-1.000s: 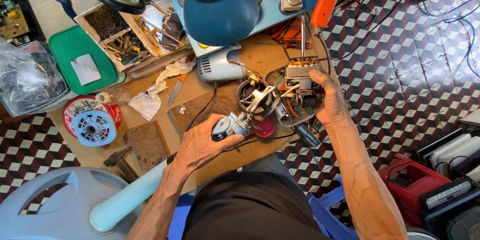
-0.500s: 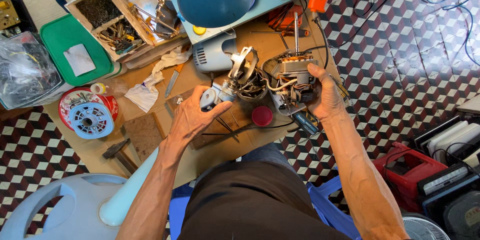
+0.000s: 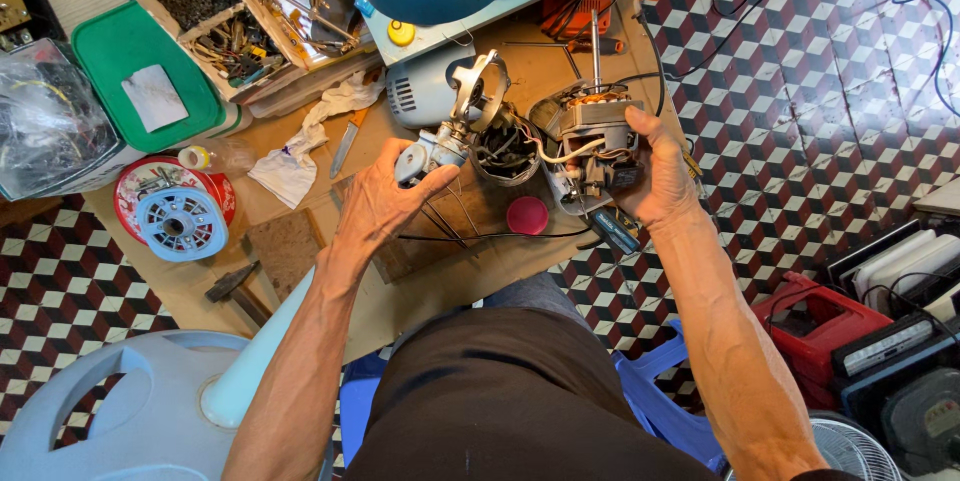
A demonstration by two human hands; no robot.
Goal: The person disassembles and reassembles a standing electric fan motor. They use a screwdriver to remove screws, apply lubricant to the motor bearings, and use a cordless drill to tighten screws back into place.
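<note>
Copper-wound electric fan motor with a grey laminated core and long steel shaft [image 3: 592,136] sits raised above the right edge of the brown cardboard-covered tabletop [image 3: 300,251], clamped in the right hand [image 3: 660,176], fingers wrapped round its side. Thin wires run from it to a grey plastic gearbox piece with a metal bracket [image 3: 445,141], which the left hand [image 3: 385,201] grips closed at its lower end. A round dark housing cup [image 3: 505,151] lies between both hands; a small red disc [image 3: 527,215] rests just below it.
</note>
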